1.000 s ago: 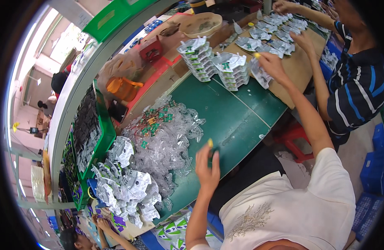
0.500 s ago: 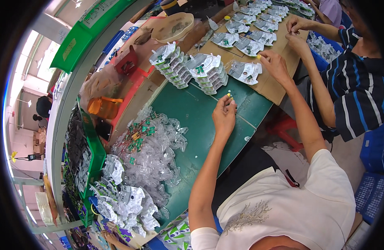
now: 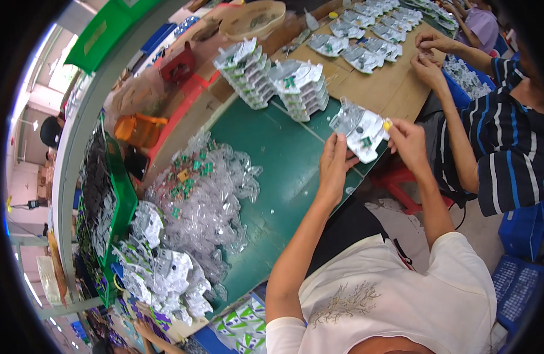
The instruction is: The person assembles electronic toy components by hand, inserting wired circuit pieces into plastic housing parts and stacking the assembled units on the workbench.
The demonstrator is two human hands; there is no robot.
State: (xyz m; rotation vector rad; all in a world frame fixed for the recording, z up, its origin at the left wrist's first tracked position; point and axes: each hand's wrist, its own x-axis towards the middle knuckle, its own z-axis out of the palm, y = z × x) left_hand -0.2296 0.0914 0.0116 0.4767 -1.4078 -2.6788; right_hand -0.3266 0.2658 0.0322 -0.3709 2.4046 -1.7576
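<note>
A silver plastic housing [image 3: 369, 140] with a clear part at one end and a small green circuit board is raised above the table's front edge, tilted toward me. My left hand [image 3: 333, 168] grips its left side, thumb on top and fingers beneath. At the housing's right edge, my right hand [image 3: 409, 143] pinches a small yellow piece [image 3: 387, 125], too small to name exactly. Whether those right fingers also bear on the housing is hard to tell. Beyond the left hand stand two stacks of similar housings [image 3: 295, 76] on the green tabletop [image 3: 272, 194].
Clear plastic parts [image 3: 201, 230] and wired green boards [image 3: 186, 183] lie heaped at left. Nearer are loose silver housings [image 3: 171, 274] and a green bin [image 3: 121, 194]. Housings in rows cover the cardboard [image 3: 390, 82]. At right sits a co-worker in a striped shirt [image 3: 496, 135].
The housing has come off the cardboard toward me and is now in my left hand. My left hand held a small yellow-and-green piece before. My right hand has moved nearer with its yellow piece.
</note>
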